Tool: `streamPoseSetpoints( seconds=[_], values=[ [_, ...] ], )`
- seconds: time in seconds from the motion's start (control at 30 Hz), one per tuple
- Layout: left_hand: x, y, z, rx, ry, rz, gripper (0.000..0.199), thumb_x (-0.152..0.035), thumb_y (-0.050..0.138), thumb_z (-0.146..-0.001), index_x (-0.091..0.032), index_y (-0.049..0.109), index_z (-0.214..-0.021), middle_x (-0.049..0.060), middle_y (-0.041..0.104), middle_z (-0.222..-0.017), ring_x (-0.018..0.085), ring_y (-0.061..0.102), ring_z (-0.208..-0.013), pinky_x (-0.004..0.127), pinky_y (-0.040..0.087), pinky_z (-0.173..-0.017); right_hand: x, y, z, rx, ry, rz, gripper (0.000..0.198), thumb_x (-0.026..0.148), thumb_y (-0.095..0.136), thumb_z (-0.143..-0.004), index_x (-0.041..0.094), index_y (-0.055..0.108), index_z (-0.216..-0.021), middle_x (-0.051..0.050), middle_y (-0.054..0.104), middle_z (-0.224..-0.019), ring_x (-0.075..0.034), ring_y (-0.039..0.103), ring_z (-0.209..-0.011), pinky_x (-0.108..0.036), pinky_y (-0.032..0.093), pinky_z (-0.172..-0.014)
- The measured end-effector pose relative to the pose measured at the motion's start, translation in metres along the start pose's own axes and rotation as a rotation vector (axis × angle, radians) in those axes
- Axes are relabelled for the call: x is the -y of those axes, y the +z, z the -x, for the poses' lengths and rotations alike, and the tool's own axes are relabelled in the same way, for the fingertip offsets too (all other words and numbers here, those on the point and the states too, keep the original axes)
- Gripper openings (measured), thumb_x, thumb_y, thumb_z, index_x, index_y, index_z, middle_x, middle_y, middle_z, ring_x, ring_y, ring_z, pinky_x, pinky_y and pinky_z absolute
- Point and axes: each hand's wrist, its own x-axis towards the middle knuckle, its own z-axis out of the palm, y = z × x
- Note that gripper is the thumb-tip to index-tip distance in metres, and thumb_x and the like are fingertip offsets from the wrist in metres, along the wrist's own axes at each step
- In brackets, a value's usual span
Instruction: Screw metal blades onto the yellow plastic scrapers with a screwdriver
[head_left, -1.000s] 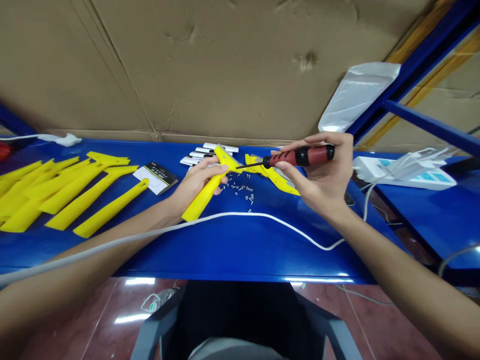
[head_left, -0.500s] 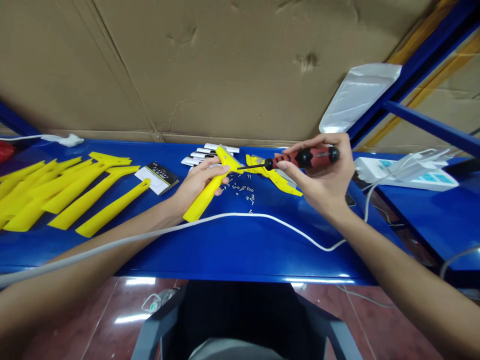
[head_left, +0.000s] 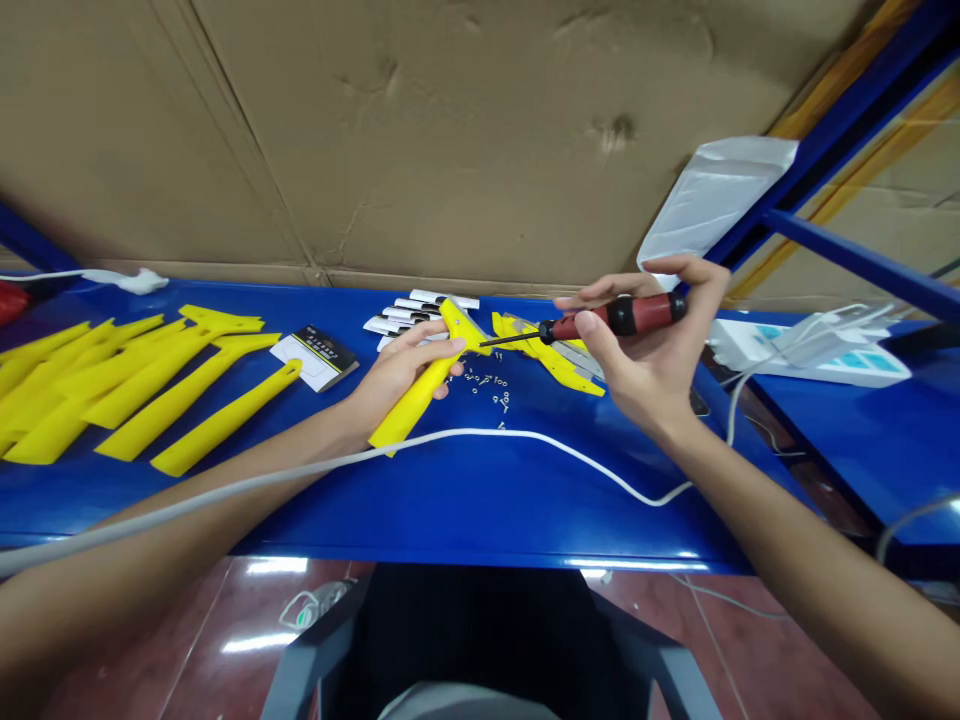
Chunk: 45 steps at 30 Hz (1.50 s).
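My left hand [head_left: 412, 365] is closed round a yellow plastic scraper [head_left: 416, 400], near its head, with the handle slanting down toward me. In my right hand [head_left: 652, 350] is a red and black screwdriver [head_left: 577, 325], gripped between thumb and fingers. Its thin shaft points left, and the tip meets the scraper's head; whether it sits in a screw is too small to tell. Small screws and nuts [head_left: 491, 385] lie scattered on the blue table [head_left: 480, 500] just right of the scraper. Behind the screwdriver are yellow scraper heads [head_left: 566, 370] with metal blades.
Several yellow handles [head_left: 150, 390] lie at the left, by a black and white packaging card [head_left: 315, 357]. White and black pieces [head_left: 397, 318] are stacked behind my left hand. A white cable [head_left: 480, 431] crosses in front. At the right sits a power strip [head_left: 817, 350].
My right hand's fingers have spread and shifted round the screwdriver's handle. The scraper's head has tilted slightly, and the screwdriver's tip stays at it.
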Motion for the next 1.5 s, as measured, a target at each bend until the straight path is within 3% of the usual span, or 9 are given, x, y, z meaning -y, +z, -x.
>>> streamPoseSetpoints(
  seconds=[0.13, 0.33, 0.53, 0.73, 0.8, 0.93, 1.17, 1.4, 1.5],
  values=[
    [-0.004, -0.001, -0.002, -0.012, 0.021, 0.0, 0.039, -0.014, 0.085, -0.087, -0.013, 0.07, -0.123, 0.008, 0.074, -0.098, 0.011, 0.065, -0.069, 0.017, 0.044, -0.043, -0.002, 0.003, 0.003, 0.111, -0.001, -0.054, 0.06, 0.048, 0.091, -0.091, 0.037, 0.046, -0.128, -0.004, 0.075, -0.132, -0.028, 0.083, -0.115, -0.054, 0.071, -0.101],
    [-0.001, -0.002, -0.002, -0.021, 0.016, -0.037, 0.039, -0.016, 0.085, -0.089, -0.013, 0.069, -0.125, 0.008, 0.073, -0.093, 0.012, 0.065, -0.069, 0.017, 0.044, -0.044, -0.006, 0.0, 0.003, 0.026, -0.032, 0.026, 0.047, 0.037, 0.09, -0.095, 0.034, 0.05, -0.12, 0.0, 0.079, -0.106, -0.023, 0.083, -0.099, -0.049, 0.07, -0.1],
    [-0.002, -0.003, -0.002, -0.007, 0.032, 0.012, 0.044, -0.015, 0.089, -0.085, -0.014, 0.069, -0.124, 0.008, 0.074, -0.098, 0.012, 0.067, -0.071, 0.017, 0.042, -0.044, -0.006, 0.002, 0.003, 0.108, 0.013, -0.065, 0.057, 0.043, 0.091, -0.093, 0.036, 0.046, -0.128, -0.006, 0.075, -0.136, -0.025, 0.083, -0.112, -0.052, 0.068, -0.106],
    [-0.003, -0.001, 0.0, -0.023, 0.036, 0.025, 0.042, -0.014, 0.087, -0.086, -0.014, 0.069, -0.123, 0.007, 0.073, -0.096, 0.012, 0.066, -0.069, 0.017, 0.042, -0.044, -0.008, 0.004, 0.003, 0.037, -0.041, -0.022, 0.052, 0.034, 0.094, -0.09, 0.034, 0.051, -0.118, 0.0, 0.078, -0.103, -0.025, 0.082, -0.099, -0.049, 0.07, -0.096],
    [-0.002, -0.001, 0.0, -0.032, 0.033, 0.025, 0.042, -0.013, 0.086, -0.086, -0.014, 0.069, -0.124, 0.008, 0.074, -0.098, 0.012, 0.067, -0.069, 0.017, 0.043, -0.044, -0.01, 0.003, 0.003, 0.032, -0.017, -0.05, 0.05, 0.034, 0.092, -0.092, 0.034, 0.05, -0.118, 0.0, 0.077, -0.109, -0.024, 0.082, -0.1, -0.049, 0.071, -0.095],
    [-0.001, -0.001, 0.0, -0.045, 0.034, 0.019, 0.042, -0.012, 0.085, -0.087, -0.014, 0.069, -0.125, 0.009, 0.074, -0.099, 0.012, 0.067, -0.071, 0.016, 0.044, -0.044, -0.011, 0.003, 0.004, 0.076, 0.069, -0.118, 0.054, 0.038, 0.09, -0.093, 0.034, 0.047, -0.125, -0.007, 0.073, -0.14, -0.027, 0.082, -0.115, -0.055, 0.069, -0.103],
    [-0.002, -0.001, 0.0, -0.026, 0.053, 0.006, 0.041, -0.015, 0.086, -0.088, -0.013, 0.071, -0.126, 0.007, 0.072, -0.099, 0.011, 0.066, -0.071, 0.017, 0.047, -0.045, -0.02, 0.001, 0.004, 0.022, -0.005, -0.013, 0.051, 0.039, 0.094, -0.09, 0.034, 0.052, -0.119, -0.001, 0.08, -0.108, -0.026, 0.082, -0.103, -0.052, 0.068, -0.103],
    [-0.002, 0.0, 0.0, -0.039, 0.048, 0.018, 0.042, -0.014, 0.086, -0.086, -0.013, 0.071, -0.126, 0.008, 0.073, -0.1, 0.011, 0.066, -0.07, 0.017, 0.046, -0.044, -0.015, 0.002, 0.003, 0.068, 0.061, -0.114, 0.052, 0.042, 0.09, -0.093, 0.034, 0.049, -0.125, -0.006, 0.075, -0.139, -0.027, 0.084, -0.112, -0.053, 0.07, -0.102],
    [-0.003, 0.0, 0.001, -0.05, 0.042, 0.001, 0.039, -0.017, 0.087, -0.087, -0.014, 0.071, -0.123, 0.006, 0.073, -0.095, 0.011, 0.066, -0.067, 0.017, 0.046, -0.044, -0.012, 0.002, 0.004, 0.064, 0.035, -0.066, 0.048, 0.04, 0.091, -0.093, 0.033, 0.053, -0.121, -0.004, 0.081, -0.125, -0.027, 0.084, -0.107, -0.053, 0.07, -0.102]
  ],
)
